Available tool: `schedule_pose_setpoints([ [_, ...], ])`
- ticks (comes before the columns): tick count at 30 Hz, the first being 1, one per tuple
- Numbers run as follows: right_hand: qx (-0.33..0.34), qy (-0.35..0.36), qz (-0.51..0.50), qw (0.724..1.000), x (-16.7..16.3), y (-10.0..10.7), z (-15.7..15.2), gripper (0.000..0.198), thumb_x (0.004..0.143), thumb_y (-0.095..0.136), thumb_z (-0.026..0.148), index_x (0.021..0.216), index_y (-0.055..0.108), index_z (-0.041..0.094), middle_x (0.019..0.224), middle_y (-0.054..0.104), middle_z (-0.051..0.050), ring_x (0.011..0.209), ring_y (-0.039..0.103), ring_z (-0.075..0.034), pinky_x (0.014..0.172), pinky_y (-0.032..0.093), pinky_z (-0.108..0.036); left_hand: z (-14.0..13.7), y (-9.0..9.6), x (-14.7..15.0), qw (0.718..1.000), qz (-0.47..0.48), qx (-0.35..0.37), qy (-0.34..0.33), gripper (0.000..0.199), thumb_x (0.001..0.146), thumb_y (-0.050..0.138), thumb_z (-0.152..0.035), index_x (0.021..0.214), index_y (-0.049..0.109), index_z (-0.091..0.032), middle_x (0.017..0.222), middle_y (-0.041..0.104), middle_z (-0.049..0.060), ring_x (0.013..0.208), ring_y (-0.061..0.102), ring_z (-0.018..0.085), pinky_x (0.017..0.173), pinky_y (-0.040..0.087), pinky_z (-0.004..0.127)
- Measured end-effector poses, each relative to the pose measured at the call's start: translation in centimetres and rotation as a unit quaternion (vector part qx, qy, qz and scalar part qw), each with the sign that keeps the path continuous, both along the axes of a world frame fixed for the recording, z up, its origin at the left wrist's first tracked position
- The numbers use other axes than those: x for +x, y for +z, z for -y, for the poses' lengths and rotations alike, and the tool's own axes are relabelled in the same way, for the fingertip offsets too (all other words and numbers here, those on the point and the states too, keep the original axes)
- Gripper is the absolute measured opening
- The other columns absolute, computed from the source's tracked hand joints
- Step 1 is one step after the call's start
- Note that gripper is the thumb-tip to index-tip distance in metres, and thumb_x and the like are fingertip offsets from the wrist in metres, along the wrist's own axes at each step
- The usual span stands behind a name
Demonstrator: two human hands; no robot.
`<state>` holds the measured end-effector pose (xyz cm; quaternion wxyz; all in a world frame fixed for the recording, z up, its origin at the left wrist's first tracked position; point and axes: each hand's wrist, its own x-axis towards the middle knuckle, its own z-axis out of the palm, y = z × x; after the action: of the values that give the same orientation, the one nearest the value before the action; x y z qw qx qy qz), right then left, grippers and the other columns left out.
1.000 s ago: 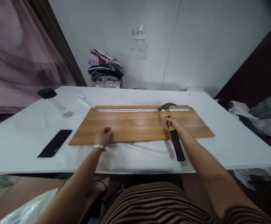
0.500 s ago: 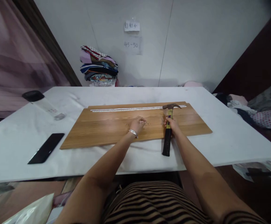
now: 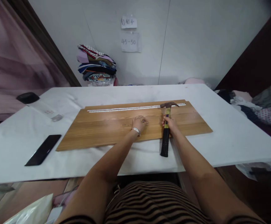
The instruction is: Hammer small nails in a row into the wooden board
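My right hand (image 3: 170, 123) grips a claw hammer (image 3: 165, 137) around the upper part of its black and yellow handle. The rusty head points up and away from me, over the wooden board (image 3: 95, 130). My left hand (image 3: 139, 123), with a silver bracelet at the wrist, rests low over the middle of the board. Its thumb and fingers are pinched together; whatever they hold is too small to make out. Tiny dark specks lie on the wood just left of that hand. Two white measuring strips (image 3: 117, 109) run along the board's far side.
A dark phone (image 3: 43, 150) lies left of the board on the white-covered table (image 3: 231, 137). Behind it a clear bottle with a black lid (image 3: 42, 107) lies on its side. Folded clothes (image 3: 97, 65) are stacked at the wall, and more cloth is heaped at the right.
My left hand has shifted slightly right along the board, its fingers now lower on the wood. The hammer stays in my right hand in nearly the same pose. The view has turned slightly.
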<state>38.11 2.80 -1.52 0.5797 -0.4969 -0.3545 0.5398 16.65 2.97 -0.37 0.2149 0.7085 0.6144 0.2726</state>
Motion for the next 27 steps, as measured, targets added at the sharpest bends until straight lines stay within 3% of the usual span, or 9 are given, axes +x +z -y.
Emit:
schedule_pose_setpoints([
  [9,0.001,0.008,0.007,1.0,0.0,0.0,0.0,0.026,0.068,0.074,0.03,0.085,0.057,0.019,0.054,0.055,0.007,0.044,0.056,-0.011,0.038,0.044,-0.02,0.4,1.3,0.6,0.996,-0.079,0.013,-0.042,0.01,0.081,0.066,-0.017,0.077,0.073,-0.022,0.099,0.074,0.004,0.11,0.061,0.021,0.107,0.036,0.038],
  [19,-0.003,0.006,0.028,1.0,0.2,0.2,0.1,0.025,0.069,0.074,0.032,0.082,0.056,0.02,0.054,0.056,0.007,0.044,0.055,-0.01,0.04,0.044,-0.02,0.8,0.6,1.1,0.997,-0.066,0.012,-0.042,0.009,0.082,0.066,-0.018,0.08,0.073,-0.022,0.108,0.073,0.006,0.118,0.059,0.024,0.109,0.035,0.04],
  [23,-0.001,0.005,0.029,1.0,0.2,0.1,-0.1,0.026,0.069,0.074,0.033,0.084,0.057,0.019,0.054,0.054,0.008,0.043,0.055,-0.01,0.039,0.044,-0.02,0.6,1.1,-1.3,0.999,-0.028,0.037,-0.013,0.026,0.082,0.069,-0.023,0.108,0.073,-0.025,0.129,0.07,0.005,0.126,0.057,0.024,0.114,0.035,0.04],
  [27,-0.004,0.0,0.028,1.0,0.1,0.1,0.0,0.026,0.07,0.075,0.032,0.083,0.057,0.019,0.053,0.055,0.008,0.043,0.055,-0.01,0.039,0.044,-0.019,0.8,1.9,-7.0,0.994,-0.052,0.053,0.084,0.03,0.091,0.056,-0.027,0.116,0.071,-0.022,0.136,0.067,0.008,0.127,0.057,0.024,0.113,0.038,0.035],
])
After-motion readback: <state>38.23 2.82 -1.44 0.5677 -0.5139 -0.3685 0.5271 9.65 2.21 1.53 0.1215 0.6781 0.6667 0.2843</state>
